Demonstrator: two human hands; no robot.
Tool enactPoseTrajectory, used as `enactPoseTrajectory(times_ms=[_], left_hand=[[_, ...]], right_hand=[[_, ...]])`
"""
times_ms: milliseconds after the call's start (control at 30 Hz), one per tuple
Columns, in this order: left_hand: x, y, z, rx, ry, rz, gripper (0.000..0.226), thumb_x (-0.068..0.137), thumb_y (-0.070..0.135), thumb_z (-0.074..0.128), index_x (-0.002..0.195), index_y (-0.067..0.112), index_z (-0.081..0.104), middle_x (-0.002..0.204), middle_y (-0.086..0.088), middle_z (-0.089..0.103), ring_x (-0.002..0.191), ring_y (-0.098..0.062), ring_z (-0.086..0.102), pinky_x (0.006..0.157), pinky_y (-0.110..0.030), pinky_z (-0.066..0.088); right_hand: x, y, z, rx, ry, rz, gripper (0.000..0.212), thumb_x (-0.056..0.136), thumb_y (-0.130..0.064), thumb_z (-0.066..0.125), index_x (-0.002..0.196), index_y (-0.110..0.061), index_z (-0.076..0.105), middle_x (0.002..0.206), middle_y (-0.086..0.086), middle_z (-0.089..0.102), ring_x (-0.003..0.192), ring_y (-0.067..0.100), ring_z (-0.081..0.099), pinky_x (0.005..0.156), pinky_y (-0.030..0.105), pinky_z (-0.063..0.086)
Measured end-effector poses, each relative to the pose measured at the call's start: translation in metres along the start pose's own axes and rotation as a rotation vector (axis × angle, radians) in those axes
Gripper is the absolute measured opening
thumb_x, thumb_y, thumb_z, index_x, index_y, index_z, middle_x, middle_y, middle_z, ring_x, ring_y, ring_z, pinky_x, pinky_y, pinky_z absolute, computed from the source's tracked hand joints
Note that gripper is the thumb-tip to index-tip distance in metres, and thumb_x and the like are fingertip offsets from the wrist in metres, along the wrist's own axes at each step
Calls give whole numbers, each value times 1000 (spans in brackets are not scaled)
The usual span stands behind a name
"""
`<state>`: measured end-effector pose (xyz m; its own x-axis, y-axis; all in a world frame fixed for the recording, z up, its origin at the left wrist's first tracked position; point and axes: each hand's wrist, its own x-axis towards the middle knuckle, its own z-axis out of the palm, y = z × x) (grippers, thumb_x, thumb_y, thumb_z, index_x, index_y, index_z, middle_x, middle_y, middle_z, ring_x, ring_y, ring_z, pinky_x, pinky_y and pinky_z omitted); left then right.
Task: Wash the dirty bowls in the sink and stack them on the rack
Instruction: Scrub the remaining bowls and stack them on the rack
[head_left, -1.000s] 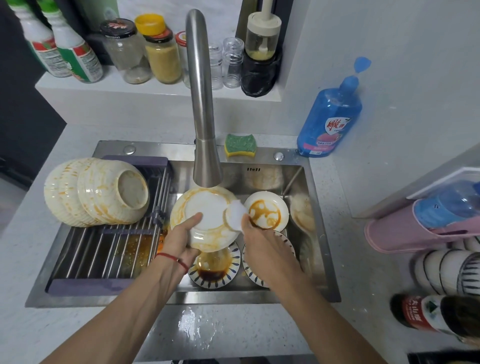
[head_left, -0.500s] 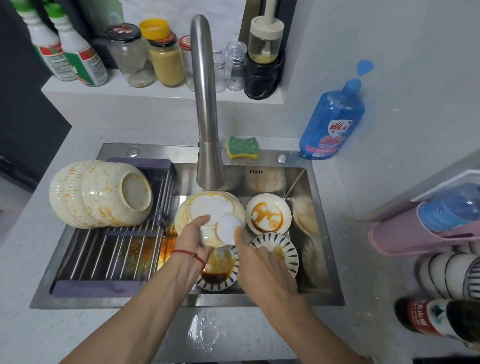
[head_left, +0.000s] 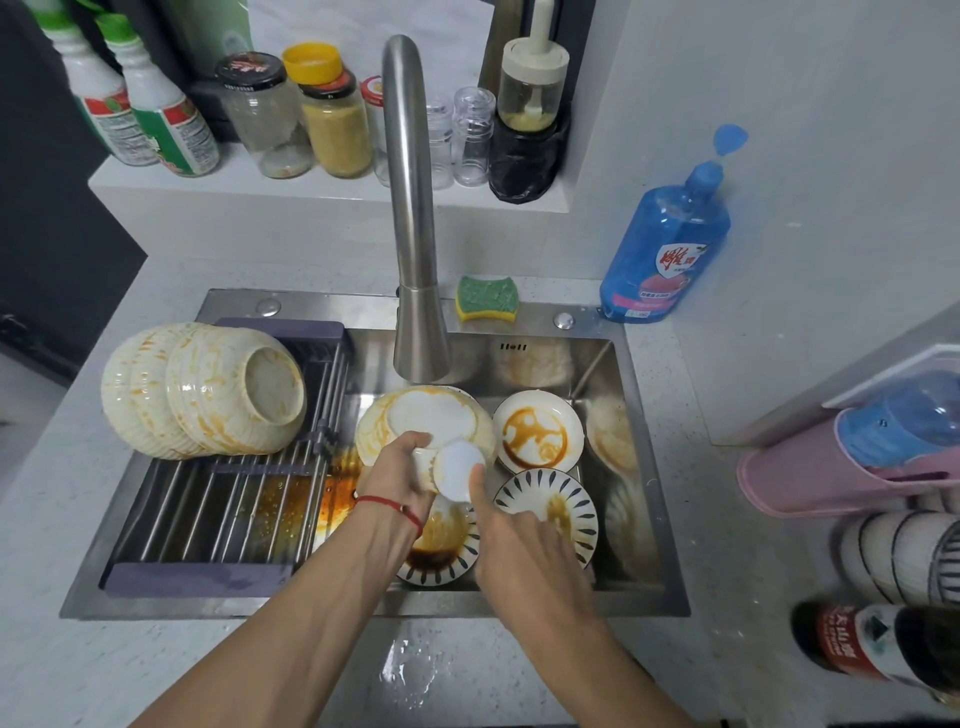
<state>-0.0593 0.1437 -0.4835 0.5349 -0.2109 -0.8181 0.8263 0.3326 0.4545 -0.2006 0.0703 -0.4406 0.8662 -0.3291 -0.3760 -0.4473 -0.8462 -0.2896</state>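
At frame centre my left hand grips a glazed, orange-smeared round bowl under the brushed-steel faucet, inside the stainless sink. My right hand pinches a small round white disc against its rim. Ribbed, stained bowls lie tipped on the bar rack, left.

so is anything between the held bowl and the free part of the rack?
Nothing visible. The left hand holds the bowl just right of the rack; the stacked bowls fill its far end, and the near bars lie bare.
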Motion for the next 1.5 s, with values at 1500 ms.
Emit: enactPoseTrajectory(times_ms=[1500], left_hand=[[-10, 13, -19, 435, -253, 314, 65, 67, -25, 68, 124, 5, 66, 116, -17, 75, 109, -38, 72, 87, -58, 61]], right_hand=[[25, 24, -3, 63, 105, 31, 75, 102, -15, 48, 163, -26, 5, 82, -1, 56, 72, 22, 58, 63, 41, 48]])
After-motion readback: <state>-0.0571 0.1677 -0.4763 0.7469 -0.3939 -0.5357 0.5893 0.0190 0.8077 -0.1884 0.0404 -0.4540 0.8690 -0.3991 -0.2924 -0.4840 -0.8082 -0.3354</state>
